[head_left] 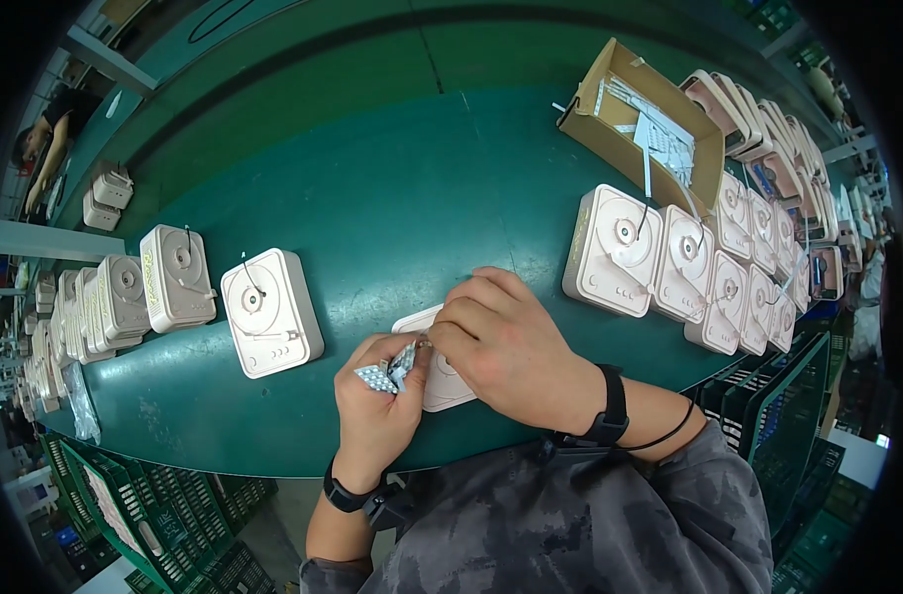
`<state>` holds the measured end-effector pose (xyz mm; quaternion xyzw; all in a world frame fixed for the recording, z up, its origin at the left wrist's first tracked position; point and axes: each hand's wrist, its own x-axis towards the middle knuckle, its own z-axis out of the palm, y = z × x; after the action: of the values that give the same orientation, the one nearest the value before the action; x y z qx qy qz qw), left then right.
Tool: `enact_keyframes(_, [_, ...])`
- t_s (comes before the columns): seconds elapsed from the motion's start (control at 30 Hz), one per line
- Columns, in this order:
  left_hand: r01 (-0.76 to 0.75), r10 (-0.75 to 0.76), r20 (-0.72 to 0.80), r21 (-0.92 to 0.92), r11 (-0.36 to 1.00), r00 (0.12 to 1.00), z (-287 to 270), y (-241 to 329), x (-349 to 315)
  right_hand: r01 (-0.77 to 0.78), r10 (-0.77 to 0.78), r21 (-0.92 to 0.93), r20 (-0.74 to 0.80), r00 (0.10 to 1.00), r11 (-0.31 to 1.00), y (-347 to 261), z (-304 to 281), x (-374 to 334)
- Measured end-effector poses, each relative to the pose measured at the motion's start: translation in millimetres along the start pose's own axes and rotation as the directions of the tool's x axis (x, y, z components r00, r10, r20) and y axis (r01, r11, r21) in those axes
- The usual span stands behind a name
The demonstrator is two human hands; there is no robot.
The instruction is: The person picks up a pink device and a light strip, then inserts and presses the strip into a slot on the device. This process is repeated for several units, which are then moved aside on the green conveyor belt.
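In front of me a pale pink turntable-shaped casing (449, 388) lies on the table, largely covered by my hands. My left hand (377, 406) is closed around a folded, light-grey dotted sheet (380, 377), whose end sticks up between thumb and fingers. Over the casing, my right hand (501, 342) has its fingers curled into a pinch close to the left fingertips. Whatever those right fingers hold is hidden. Left of my hands stands another pink turntable-shaped casing (271, 315) with a short dark wire rising from it.
Rows of similar casings stand at the left (178, 279) and right (615, 252). An open cardboard box (610, 148) with dotted sheets and strips sits at the far right on the green table (402, 198). Green crates (164, 515) stand below the near edge. A person (50, 144) is far left.
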<state>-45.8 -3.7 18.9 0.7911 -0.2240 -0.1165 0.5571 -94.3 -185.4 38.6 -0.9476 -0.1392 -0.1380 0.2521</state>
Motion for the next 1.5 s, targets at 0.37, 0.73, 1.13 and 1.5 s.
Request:
enact_keyframes(0.37, [-0.02, 0.017, 0.035, 0.079, 0.997, 0.999, -2, 6, 1, 0.036, -0.036, 0.007, -0.005, 0.999, 0.999, 2, -1, -4])
enact_keyframes(0.73, [0.082, -0.09, 0.115, 0.072, 0.994, 0.989, -7, 13, 6, -0.056, 0.08, 0.323, -0.063, 0.995, 0.945, 14, 7, -8])
enact_keyframes(1.13, [0.122, -0.141, 0.279, 0.087, 0.989, 0.95, -19, 20, 18, -0.02, 0.024, 0.295, -0.009, 1.0, 0.955, 19, 5, -7])
enact_keyframes(1.5, [0.075, -0.152, 0.408, 0.199, 0.977, 0.9, -25, 26, 34, -0.001, 0.01, 0.272, -0.031, 0.999, 0.962, 20, 7, -9])
